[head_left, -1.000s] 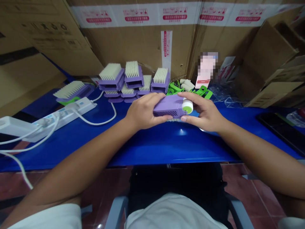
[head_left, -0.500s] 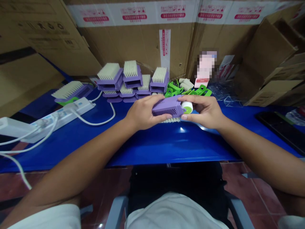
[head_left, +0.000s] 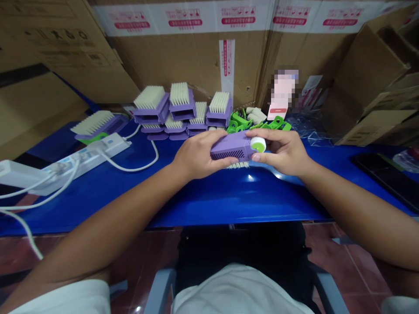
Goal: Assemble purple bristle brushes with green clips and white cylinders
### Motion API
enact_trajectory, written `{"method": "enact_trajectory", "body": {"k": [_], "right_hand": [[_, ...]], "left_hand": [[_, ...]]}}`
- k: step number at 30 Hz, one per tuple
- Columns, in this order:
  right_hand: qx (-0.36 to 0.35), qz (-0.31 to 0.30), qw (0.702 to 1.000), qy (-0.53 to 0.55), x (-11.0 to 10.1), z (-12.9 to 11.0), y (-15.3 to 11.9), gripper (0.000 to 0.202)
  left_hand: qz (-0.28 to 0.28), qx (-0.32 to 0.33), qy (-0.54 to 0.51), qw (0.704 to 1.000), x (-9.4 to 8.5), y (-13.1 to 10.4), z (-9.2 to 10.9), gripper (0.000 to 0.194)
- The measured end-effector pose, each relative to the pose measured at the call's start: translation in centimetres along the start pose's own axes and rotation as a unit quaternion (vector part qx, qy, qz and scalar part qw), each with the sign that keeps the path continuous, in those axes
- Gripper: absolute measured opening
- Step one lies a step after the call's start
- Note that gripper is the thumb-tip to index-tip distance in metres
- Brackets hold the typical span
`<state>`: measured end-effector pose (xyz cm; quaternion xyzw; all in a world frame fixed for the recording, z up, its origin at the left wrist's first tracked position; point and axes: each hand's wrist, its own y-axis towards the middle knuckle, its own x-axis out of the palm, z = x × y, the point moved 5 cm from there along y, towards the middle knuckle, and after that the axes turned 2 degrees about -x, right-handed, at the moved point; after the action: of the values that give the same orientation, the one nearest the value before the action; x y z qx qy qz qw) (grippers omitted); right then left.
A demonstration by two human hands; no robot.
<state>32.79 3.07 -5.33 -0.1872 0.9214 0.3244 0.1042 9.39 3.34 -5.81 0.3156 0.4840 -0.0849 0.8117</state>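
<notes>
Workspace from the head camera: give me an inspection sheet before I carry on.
Surface: blue table, glossy; spills: nothing seen.
Job's things: purple brush, bristles down, white wheel at one end; stacked brushes, green parts, white rollers behind.
Clutter: clear plastic, dark flat object at right.
Hands: left hand grips the brush; right hand holds its wheel end.
Cables: power strip at left; white cable crosses the front edge.
Surroundings: cardboard boxes behind.
</notes>
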Motion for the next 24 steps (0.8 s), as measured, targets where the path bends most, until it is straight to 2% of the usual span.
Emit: {"method": "enact_trajectory", "body": {"k": [7, 12, 18, 24], "right_hand": [[-0.034, -0.038, 0.999, -0.016, -0.1, -0.2, 0.0, 0.051], [-0.08, -0.052, 0.994, -0.048, -0.1, -0.5, 0.0, 0.053], [-0.101, -0.086, 0.989, -0.065, -0.3, -0.2, -0.2, 0.057], [-0.098, -0.056, 0.991, -0.069, -0.7, 1.1, -0.4, 0.089]], "left_hand": [[0.005, -0.004, -0.006, 1.0, 0.0, 0.1, -0.1, 0.095], [0.027, 0.016, 0.002, 1.0, -0.3, 0.0, -0.1, 0.096], [0.042, 0.031, 0.026, 0.998, -0.3, -0.1, -0.2, 0.095], [0.095, 0.086, 0.063, 0.99, -0.5, -0.4, -0.2, 0.1]]}}
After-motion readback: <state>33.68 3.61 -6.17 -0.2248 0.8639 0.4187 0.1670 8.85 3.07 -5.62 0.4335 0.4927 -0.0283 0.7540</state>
